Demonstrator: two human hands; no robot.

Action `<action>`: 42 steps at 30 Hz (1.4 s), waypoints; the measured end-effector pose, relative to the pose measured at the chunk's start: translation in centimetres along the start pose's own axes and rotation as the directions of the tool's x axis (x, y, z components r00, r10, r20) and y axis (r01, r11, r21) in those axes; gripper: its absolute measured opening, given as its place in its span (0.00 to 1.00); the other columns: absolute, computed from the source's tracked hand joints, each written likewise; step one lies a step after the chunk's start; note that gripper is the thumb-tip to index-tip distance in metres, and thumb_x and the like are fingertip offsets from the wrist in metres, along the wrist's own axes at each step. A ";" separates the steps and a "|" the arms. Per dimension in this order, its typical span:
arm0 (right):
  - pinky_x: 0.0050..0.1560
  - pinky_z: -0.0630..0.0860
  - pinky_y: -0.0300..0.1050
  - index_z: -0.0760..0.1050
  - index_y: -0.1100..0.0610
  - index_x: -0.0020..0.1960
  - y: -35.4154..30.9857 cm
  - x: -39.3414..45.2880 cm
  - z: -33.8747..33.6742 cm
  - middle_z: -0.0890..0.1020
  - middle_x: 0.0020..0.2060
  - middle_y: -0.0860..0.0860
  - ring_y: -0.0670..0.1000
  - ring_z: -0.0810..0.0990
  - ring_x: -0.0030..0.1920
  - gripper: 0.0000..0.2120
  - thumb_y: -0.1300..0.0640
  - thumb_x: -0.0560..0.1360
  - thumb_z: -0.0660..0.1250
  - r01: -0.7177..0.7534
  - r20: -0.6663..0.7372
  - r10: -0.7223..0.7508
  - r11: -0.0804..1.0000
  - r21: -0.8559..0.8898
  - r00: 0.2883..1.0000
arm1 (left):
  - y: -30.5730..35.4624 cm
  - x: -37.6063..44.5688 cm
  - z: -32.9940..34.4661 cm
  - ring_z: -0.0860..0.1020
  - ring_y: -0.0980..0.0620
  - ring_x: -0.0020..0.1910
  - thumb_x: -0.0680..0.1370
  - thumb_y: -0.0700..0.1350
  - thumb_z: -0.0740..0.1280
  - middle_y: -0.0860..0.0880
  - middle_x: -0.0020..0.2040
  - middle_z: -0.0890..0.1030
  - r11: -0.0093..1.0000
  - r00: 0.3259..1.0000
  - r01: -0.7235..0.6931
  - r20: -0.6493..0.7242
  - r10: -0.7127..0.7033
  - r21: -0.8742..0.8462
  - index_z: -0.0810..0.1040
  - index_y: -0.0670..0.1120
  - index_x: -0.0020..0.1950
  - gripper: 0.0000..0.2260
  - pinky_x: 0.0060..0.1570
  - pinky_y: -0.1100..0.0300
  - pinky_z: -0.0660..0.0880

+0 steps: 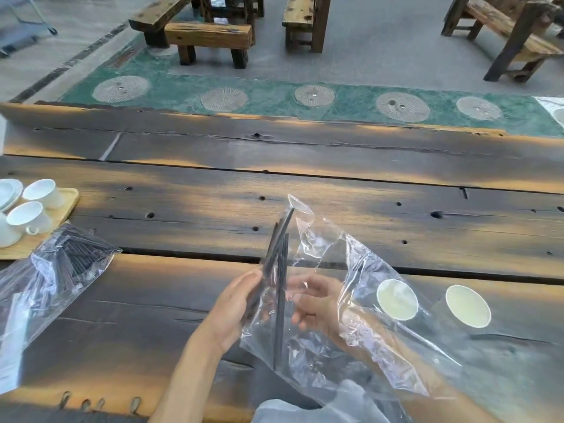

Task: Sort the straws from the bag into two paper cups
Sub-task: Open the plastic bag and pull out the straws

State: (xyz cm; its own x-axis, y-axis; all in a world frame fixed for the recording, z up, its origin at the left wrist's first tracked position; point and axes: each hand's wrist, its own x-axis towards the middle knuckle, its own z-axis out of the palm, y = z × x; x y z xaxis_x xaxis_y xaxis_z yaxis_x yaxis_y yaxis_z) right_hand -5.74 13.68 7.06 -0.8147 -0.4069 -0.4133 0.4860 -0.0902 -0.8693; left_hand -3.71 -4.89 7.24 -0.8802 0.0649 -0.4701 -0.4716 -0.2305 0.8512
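Note:
A clear plastic bag [360, 288] is held up over the near part of the table. My left hand [232, 306] grips a small bunch of dark straws [276, 245] that stick up through the bag's mouth. Behind the plastic film, my right hand [314, 303] has its fingers curled around the bag, beside one straw that hangs down inside. Two empty paper cups stand to the right: the nearer cup [396, 299] shows through the bag, the other cup [468, 305] is just beyond its edge.
A second clear bag full of dark straws [58, 270] lies at the left. Behind it a wooden tray [68, 206] carries white cups and saucers. The dark plank table [305, 190] stretches away, with wooden benches on the floor beyond.

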 end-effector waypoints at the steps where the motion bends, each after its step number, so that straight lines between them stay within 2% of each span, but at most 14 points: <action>1: 0.25 0.76 0.40 0.74 0.71 0.58 0.3 0.2 0.1 0.80 0.40 0.71 0.53 0.81 0.27 0.12 0.72 0.75 0.68 -0.021 -0.011 0.021 1.000 -0.011 1.000 | -0.1 0.0 0.0 0.79 0.43 0.46 0.85 0.47 0.57 0.40 0.48 0.83 1.000 1.000 -0.012 0.017 0.012 0.026 0.80 0.39 0.60 0.16 0.49 0.51 0.73; 4: 0.25 0.77 0.41 0.75 0.72 0.53 1.5 0.8 0.3 0.81 0.34 0.67 0.54 0.81 0.27 0.14 0.63 0.74 0.73 -0.088 -0.044 0.085 0.995 -0.055 0.995 | -0.2 -0.1 0.1 0.79 0.45 0.43 0.84 0.46 0.60 0.37 0.47 0.83 0.997 0.998 -0.030 0.058 0.027 0.067 0.81 0.40 0.59 0.14 0.43 0.56 0.78; 7: 0.24 0.77 0.41 0.84 0.59 0.40 1.9 1.0 0.4 0.83 0.30 0.60 0.53 0.79 0.25 0.10 0.52 0.69 0.78 -0.075 -0.023 0.072 0.982 -0.175 0.997 | -0.6 -0.2 0.3 0.81 0.41 0.46 0.83 0.44 0.61 0.31 0.53 0.82 0.998 0.996 -0.047 0.079 0.043 0.048 0.82 0.40 0.58 0.13 0.51 0.48 0.77; 10: 0.24 0.74 0.36 0.81 0.58 0.32 2.3 1.0 0.7 0.80 0.25 0.52 0.47 0.77 0.23 0.13 0.65 0.75 0.71 0.063 -0.022 -0.066 0.990 -0.127 0.998 | -0.9 0.0 0.4 0.82 0.41 0.48 0.82 0.41 0.63 0.34 0.53 0.84 0.997 0.997 -0.071 -0.016 0.071 0.027 0.82 0.39 0.57 0.10 0.52 0.47 0.78; 13: 0.34 0.79 0.39 0.78 0.64 0.38 1.5 0.9 1.0 0.81 0.28 0.51 0.47 0.80 0.29 0.09 0.73 0.75 0.67 0.123 -0.019 -0.122 0.989 0.083 0.992 | -0.9 0.2 0.4 0.83 0.42 0.47 0.82 0.39 0.64 0.35 0.53 0.84 0.997 0.995 -0.070 -0.076 0.069 -0.012 0.80 0.37 0.58 0.09 0.46 0.52 0.82; 15: 0.38 0.81 0.42 0.77 0.63 0.42 1.2 1.2 0.6 0.82 0.28 0.50 0.47 0.82 0.30 0.06 0.68 0.78 0.66 0.106 -0.070 -0.103 0.994 0.036 0.992 | -0.8 0.3 0.3 0.83 0.42 0.44 0.82 0.40 0.63 0.35 0.52 0.85 0.997 0.992 -0.065 -0.109 0.059 -0.050 0.79 0.35 0.58 0.10 0.43 0.53 0.82; 19: 0.36 0.76 0.43 0.78 0.60 0.42 1.8 1.4 0.1 0.79 0.26 0.48 0.47 0.78 0.28 0.10 0.58 0.80 0.66 0.179 -0.235 -0.174 0.984 0.000 0.956 | -0.6 0.9 -0.2 0.79 0.39 0.47 0.81 0.39 0.64 0.33 0.50 0.82 0.989 0.976 -0.079 -0.210 0.051 -0.126 0.76 0.30 0.58 0.12 0.47 0.49 0.80; 21: 0.30 0.76 0.42 0.78 0.60 0.45 1.9 1.4 0.0 0.76 0.27 0.49 0.49 0.77 0.27 0.10 0.56 0.81 0.64 0.182 -0.214 -0.154 0.976 0.118 0.965 | -0.3 1.1 -0.5 0.78 0.39 0.48 0.80 0.38 0.64 0.33 0.49 0.81 0.987 0.971 -0.080 -0.234 0.045 -0.141 0.75 0.28 0.58 0.13 0.46 0.50 0.79; 24: 0.18 0.65 0.37 0.78 0.60 0.53 1.0 0.7 -0.2 0.76 0.31 0.50 0.45 0.68 0.21 0.10 0.54 0.80 0.64 0.158 -0.108 -0.140 0.972 0.176 0.984 | -0.2 1.2 -0.7 0.77 0.39 0.46 0.80 0.37 0.65 0.33 0.48 0.81 0.987 0.968 -0.091 -0.245 0.056 -0.132 0.76 0.28 0.56 0.11 0.45 0.50 0.78; 30: 0.18 0.57 0.35 0.77 0.60 0.62 0.6 0.0 0.4 0.82 0.45 0.56 0.43 0.64 0.21 0.11 0.61 0.80 0.64 0.133 -0.102 -0.118 0.978 0.158 0.988 | -0.1 0.9 -0.6 0.78 0.44 0.38 0.77 0.32 0.67 0.38 0.40 0.82 0.991 0.974 -0.126 -0.197 0.114 -0.049 0.79 0.35 0.43 0.04 0.41 0.54 0.77; 34: 0.18 0.58 0.35 0.78 0.59 0.60 0.4 0.0 0.4 0.82 0.50 0.64 0.44 0.65 0.22 0.11 0.59 0.79 0.66 0.080 -0.119 -0.061 0.984 0.161 0.991 | 0.0 0.9 -0.6 0.80 0.45 0.39 0.77 0.32 0.68 0.38 0.42 0.83 0.988 0.980 -0.118 -0.171 0.101 -0.095 0.79 0.34 0.44 0.02 0.45 0.52 0.79; 36: 0.19 0.59 0.34 0.79 0.58 0.59 0.3 -0.1 0.7 0.83 0.49 0.61 0.44 0.66 0.23 0.09 0.60 0.79 0.67 0.078 -0.108 -0.060 0.981 0.176 0.992 | -0.2 0.9 -0.7 0.79 0.42 0.43 0.77 0.33 0.69 0.35 0.44 0.82 0.992 0.986 -0.103 -0.141 0.092 -0.073 0.79 0.33 0.47 0.03 0.52 0.45 0.76; 38: 0.19 0.59 0.33 0.80 0.55 0.52 0.2 -0.1 1.0 0.83 0.40 0.55 0.44 0.67 0.24 0.05 0.61 0.78 0.68 0.078 -0.102 -0.060 0.980 0.184 0.993 | -0.4 0.9 -0.5 0.77 0.41 0.43 0.76 0.34 0.71 0.36 0.42 0.81 0.995 0.990 -0.093 -0.105 0.090 -0.023 0.80 0.34 0.45 0.03 0.51 0.44 0.74; 42: 0.20 0.55 0.35 0.75 0.54 0.35 0.2 0.2 1.2 0.68 0.25 0.50 0.46 0.63 0.25 0.12 0.63 0.76 0.70 0.032 -0.109 -0.011 0.982 0.187 0.994 | -0.7 0.7 0.4 0.73 0.51 0.33 0.72 0.38 0.75 0.46 0.34 0.79 0.991 0.995 -0.091 -0.027 0.094 0.094 0.80 0.41 0.38 0.06 0.35 0.60 0.71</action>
State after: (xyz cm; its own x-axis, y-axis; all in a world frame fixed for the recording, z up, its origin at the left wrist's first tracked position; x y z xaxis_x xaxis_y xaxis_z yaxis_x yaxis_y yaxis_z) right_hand -5.41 12.51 7.12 -0.8499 -0.3039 -0.4305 0.5104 -0.2716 -0.8159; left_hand -4.07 -4.28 6.42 -0.9190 0.0169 -0.3938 -0.3921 -0.1429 0.9088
